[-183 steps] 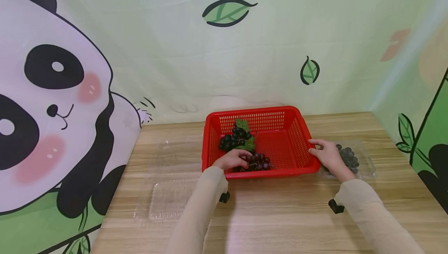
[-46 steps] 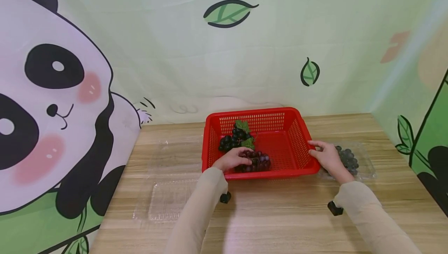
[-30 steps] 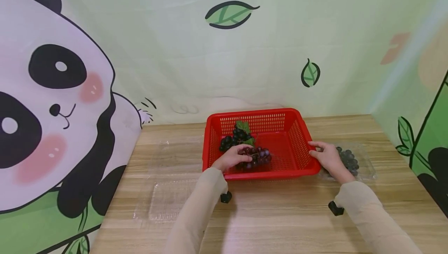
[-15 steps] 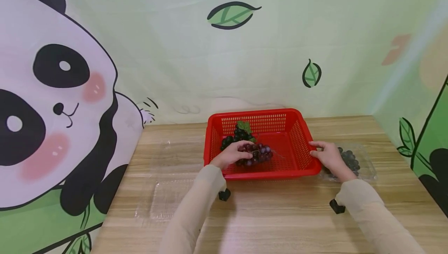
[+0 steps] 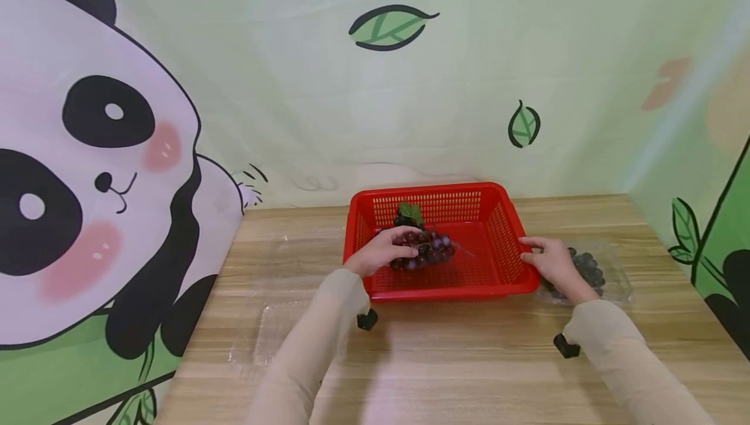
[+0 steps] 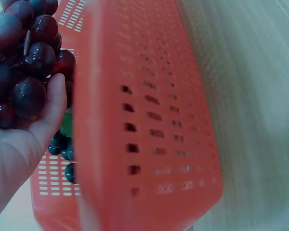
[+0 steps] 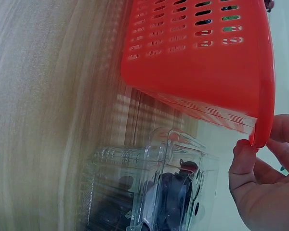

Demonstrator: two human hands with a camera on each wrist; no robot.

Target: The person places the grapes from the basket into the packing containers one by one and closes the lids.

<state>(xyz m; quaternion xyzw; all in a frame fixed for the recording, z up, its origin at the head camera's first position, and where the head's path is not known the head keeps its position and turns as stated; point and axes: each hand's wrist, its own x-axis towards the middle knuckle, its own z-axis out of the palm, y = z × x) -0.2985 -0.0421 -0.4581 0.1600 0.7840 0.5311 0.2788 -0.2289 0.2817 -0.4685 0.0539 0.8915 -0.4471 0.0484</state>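
My left hand [image 5: 379,252] grips a bunch of dark red grapes [image 5: 432,249] over the near left part of the red basket [image 5: 445,293]. In the left wrist view the thumb curls around the red grapes [image 6: 31,57], which are up at the height of the rim. Behind them in the basket lies a bunch of black grapes with a green leaf [image 5: 412,213], partly hidden by the hand and red grapes. My right hand [image 5: 553,265] pinches the basket's right rim; the right wrist view shows thumb and fingers on either side of the rim [image 7: 265,96].
Right of the basket, partly behind my right hand, sits a clear plastic box [image 5: 616,282] with dark grapes inside. An open clear plastic box [image 5: 275,327] lies on the wooden table [image 5: 457,373] at left. A panda-printed cloth [image 5: 281,86] hangs behind the table.
My left hand has lifted the red grapes from the basket's near left part, up and slightly back, covering more of the black grapes. My right hand has kept its hold on the rim.
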